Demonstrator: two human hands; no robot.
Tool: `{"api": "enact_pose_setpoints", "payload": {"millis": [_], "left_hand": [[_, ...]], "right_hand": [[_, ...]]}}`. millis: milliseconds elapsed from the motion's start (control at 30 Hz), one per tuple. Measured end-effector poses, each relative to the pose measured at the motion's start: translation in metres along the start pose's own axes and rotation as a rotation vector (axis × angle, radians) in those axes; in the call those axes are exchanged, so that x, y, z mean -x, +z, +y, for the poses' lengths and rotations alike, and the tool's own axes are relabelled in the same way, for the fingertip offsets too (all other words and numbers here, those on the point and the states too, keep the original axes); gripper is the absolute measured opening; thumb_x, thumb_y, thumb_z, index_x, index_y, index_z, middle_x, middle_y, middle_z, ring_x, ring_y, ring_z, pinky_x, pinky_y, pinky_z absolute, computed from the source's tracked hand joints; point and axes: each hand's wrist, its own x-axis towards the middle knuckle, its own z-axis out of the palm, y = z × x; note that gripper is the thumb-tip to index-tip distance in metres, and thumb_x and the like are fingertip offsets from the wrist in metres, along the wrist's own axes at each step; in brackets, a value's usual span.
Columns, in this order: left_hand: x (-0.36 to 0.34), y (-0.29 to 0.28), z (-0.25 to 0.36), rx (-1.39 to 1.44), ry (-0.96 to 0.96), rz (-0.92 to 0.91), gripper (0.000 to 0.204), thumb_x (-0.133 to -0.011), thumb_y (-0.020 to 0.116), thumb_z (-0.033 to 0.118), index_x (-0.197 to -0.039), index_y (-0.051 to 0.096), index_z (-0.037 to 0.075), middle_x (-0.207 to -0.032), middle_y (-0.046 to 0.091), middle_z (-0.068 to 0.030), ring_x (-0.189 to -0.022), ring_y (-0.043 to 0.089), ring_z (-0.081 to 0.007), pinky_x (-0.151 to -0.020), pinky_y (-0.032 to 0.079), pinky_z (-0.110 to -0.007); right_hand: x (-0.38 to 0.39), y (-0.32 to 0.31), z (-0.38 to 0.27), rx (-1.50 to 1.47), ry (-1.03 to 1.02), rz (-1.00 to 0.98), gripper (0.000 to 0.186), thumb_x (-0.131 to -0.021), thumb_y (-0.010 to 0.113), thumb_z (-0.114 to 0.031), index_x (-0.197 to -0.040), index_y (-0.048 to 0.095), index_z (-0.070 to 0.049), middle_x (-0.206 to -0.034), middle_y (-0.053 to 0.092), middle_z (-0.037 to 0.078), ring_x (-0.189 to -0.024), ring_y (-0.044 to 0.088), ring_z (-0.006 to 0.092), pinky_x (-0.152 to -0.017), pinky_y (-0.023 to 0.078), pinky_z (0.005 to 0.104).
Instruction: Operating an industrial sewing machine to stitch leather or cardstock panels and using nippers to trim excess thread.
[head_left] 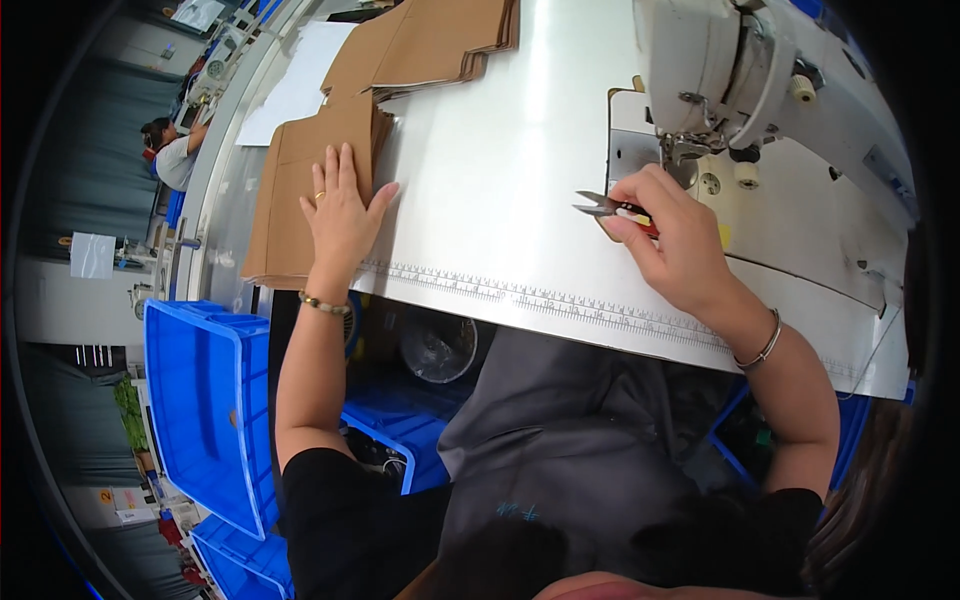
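Note:
My left hand (340, 215) lies with fingers apart on a stack of brown paper pattern pieces (285, 205) at the left of the white sewing table (490, 170). In my right hand (670, 230) is a pair of small thread snips (600, 206), blades apart and pointing left, held just in front of the sewing machine's needle area. The machine (750, 70) stands at the upper right, its needle partly hidden behind my hand. A printed ruler strip (500, 294) runs along the table's front edge.
More brown pieces (420, 40) and a white sheet (285, 85) lie at the far left of the table. Blue bins (200, 390) stand left of and under the table. A co-worker (175, 160) sits at another machine at the upper left.

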Motion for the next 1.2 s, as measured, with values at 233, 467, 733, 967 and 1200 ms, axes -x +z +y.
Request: {"api": "enact_pose_setpoints", "payload": {"millis": [233, 467, 733, 967, 1200], "left_hand": [[-0.068, -0.036, 0.046, 0.244, 0.310, 0.174, 0.052, -0.095, 0.065, 0.049, -0.118, 0.070, 0.002, -0.127, 0.069, -0.0160, -0.122, 0.061, -0.0354, -0.100, 0.048, -0.049], [-0.149, 0.000, 0.143, 0.254, 0.365, 0.262, 0.044, -0.093, 0.069, 0.046, -0.109, 0.074, 0.005, -0.109, 0.075, -0.0113, -0.106, 0.068, -0.0333, -0.089, 0.053, -0.043], [-0.193, 0.025, 0.168, 0.292, 0.020, 0.147, 0.034, -0.093, 0.067, 0.039, -0.097, 0.077, 0.007, -0.092, 0.075, -0.0164, -0.088, 0.071, -0.0379, -0.080, 0.054, -0.048], [-0.210, -0.012, 0.120, 0.573, -0.039, 0.271, 0.026, -0.096, 0.064, 0.027, -0.095, 0.075, 0.004, -0.092, 0.074, -0.0187, -0.087, 0.071, -0.0355, -0.078, 0.054, -0.045], [-0.076, -0.035, 0.171, 0.226, 0.773, 0.328, 0.010, -0.093, 0.065, 0.011, -0.098, 0.072, 0.005, -0.113, 0.074, -0.0106, -0.119, 0.065, -0.0314, -0.098, 0.052, -0.045]], "right_hand": [[0.010, -0.002, -0.002, 0.133, -0.095, -0.129, 0.035, -0.081, 0.078, -0.026, -0.108, 0.060, -0.011, -0.095, 0.060, 0.004, -0.069, 0.065, 0.0240, -0.057, 0.048, 0.0375], [0.009, -0.002, -0.005, 0.231, -0.226, -0.095, 0.023, -0.082, 0.076, -0.024, -0.086, 0.058, -0.010, -0.076, 0.059, 0.003, -0.062, 0.063, 0.0240, -0.049, 0.046, 0.0380], [0.010, -0.001, 0.003, 0.233, -0.264, -0.056, 0.022, -0.082, 0.080, -0.023, -0.081, 0.062, -0.011, -0.068, 0.054, 0.002, -0.055, 0.058, 0.0228, -0.048, 0.042, 0.0361], [0.007, 0.000, 0.001, 0.222, -0.290, -0.064, 0.025, -0.082, 0.078, -0.026, -0.079, 0.058, -0.012, -0.069, 0.056, 0.003, -0.058, 0.063, 0.0224, -0.048, 0.046, 0.0372], [0.010, -0.006, -0.015, 0.301, -0.557, -0.033, 0.020, -0.085, 0.072, -0.023, -0.077, 0.058, -0.012, -0.068, 0.050, 0.002, -0.054, 0.058, 0.0176, -0.046, 0.044, 0.0324]]}}
